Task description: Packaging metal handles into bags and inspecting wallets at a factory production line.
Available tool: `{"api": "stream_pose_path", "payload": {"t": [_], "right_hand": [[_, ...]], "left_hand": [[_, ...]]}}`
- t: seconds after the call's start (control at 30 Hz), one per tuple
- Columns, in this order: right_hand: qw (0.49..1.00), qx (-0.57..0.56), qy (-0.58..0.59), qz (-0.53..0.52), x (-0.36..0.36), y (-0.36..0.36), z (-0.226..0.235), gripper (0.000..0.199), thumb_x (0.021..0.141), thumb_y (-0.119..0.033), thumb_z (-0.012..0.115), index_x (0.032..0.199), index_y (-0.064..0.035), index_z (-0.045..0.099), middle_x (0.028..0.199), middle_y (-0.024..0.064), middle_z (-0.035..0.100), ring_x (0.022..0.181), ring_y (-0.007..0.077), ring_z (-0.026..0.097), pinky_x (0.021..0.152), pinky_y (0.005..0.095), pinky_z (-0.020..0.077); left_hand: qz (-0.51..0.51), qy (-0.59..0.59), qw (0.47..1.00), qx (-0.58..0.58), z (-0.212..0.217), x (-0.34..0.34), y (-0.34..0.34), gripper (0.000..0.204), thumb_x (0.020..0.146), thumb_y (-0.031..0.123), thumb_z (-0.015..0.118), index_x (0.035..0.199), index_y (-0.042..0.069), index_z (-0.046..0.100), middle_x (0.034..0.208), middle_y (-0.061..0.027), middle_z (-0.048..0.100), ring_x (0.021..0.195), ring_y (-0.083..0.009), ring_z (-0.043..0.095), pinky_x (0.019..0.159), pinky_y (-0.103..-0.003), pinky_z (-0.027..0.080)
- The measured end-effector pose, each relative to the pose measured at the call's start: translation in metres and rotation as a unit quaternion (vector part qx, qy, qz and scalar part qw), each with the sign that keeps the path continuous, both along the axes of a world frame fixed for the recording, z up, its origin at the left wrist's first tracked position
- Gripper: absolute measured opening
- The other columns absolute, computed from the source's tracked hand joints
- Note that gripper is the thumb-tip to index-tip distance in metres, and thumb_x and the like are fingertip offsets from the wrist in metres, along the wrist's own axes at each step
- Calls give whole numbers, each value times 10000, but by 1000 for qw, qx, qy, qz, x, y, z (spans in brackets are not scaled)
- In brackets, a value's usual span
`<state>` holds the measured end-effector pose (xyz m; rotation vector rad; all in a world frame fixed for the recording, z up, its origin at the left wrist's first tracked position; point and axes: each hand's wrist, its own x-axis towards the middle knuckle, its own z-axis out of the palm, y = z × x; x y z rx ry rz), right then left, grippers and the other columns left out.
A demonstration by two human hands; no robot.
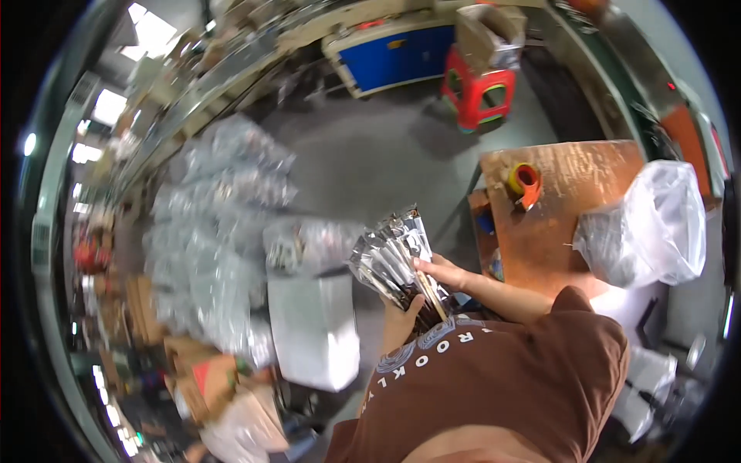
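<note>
A fanned bundle of shiny silver-and-dark plastic packets (392, 258) is held close in front of my brown shirt. My left hand (403, 318) grips its lower left side, thumb lying over the packets. My right hand (446, 273) clasps the right side, with the thumb across the front. What is inside the packets cannot be made out. Just left of the bundle stands a white-topped box or bin (312, 328), and behind that sits a clear bag of small packets (305, 245).
At right is a worn wooden table (552, 239) with an orange tape dispenser (526, 185) and a filled clear plastic bag (648, 231). A large heap of clear bags (208, 239) lies left. Farther off, a red stool (478, 92) bears a cardboard box (490, 35). Cartons (204, 382) lie lower left.
</note>
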<state>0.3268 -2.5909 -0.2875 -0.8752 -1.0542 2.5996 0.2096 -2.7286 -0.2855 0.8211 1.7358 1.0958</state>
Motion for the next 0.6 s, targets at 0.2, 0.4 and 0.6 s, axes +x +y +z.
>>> {"api": "stream_pose_path", "payload": {"t": [0.2, 0.4, 0.6], "right_hand": [[957, 59, -5, -285, -20, 105, -20, 719, 797, -434, 613, 1262, 42, 342, 1144, 100, 502, 1038, 168, 484, 907, 309, 390], [894, 37, -72, -440, 13, 240, -43, 540, 829, -435, 567, 1154, -12, 483, 1052, 40, 561, 934, 126, 515, 803, 278, 424], [828, 34, -92, -552, 55, 368, -21, 478, 826, -400, 590, 1110, -28, 494, 959, 29, 572, 837, 113, 538, 751, 271, 446]], "left_hand": [[-278, 4, 960, 40, 0, -67, 185, 775, 738, 369, 697, 1266, -18, 282, 1150, -198, 514, 1050, -303, 526, 869, -352, 413], [-409, -19, 912, 26, 1, -35, 381, 795, 732, 450, 675, 1260, -6, 294, 1105, -210, 548, 1021, -325, 553, 855, -361, 424], [-476, -26, 878, 51, 22, 8, 533, 878, 734, 499, 643, 1274, -24, 189, 1096, -258, 529, 1034, -375, 535, 866, -375, 416]]}}
